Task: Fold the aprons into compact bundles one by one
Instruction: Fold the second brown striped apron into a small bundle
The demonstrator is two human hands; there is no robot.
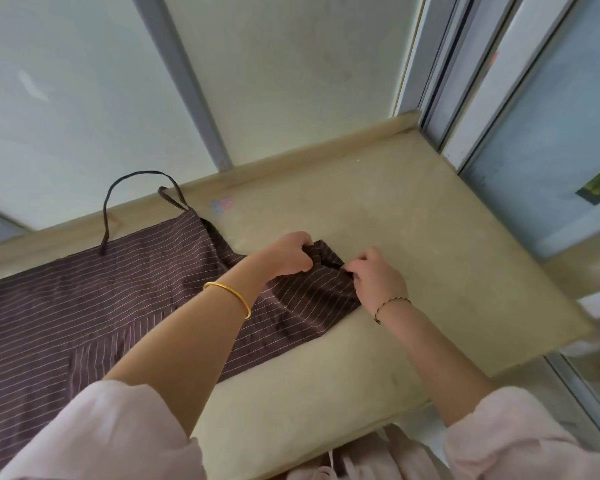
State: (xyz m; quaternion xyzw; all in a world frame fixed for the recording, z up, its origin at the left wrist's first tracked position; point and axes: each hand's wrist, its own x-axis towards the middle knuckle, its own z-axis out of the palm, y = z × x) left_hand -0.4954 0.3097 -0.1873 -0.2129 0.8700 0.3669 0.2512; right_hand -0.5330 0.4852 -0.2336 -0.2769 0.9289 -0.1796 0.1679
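A brown apron (94, 299) with thin white stripes lies spread over the beige ledge (413, 237), covering its left half. Its dark neck strap (118, 192) loops up against the frosted window at the back. My left hand (288, 254) grips the apron's right corner, fingers closed on bunched cloth. My right hand (374, 278) pinches the same corner's edge just to the right, near a short dark tie. Both hands are close together near the middle of the ledge. A gold bangle sits on my left wrist, a thin bracelet on my right.
Frosted window panes with a grey frame (191, 81) rise behind the ledge. A sliding window track (465, 74) stands at the right. A small pink and blue mark (222, 204) lies near the back edge. The ledge's front edge drops off near my body.
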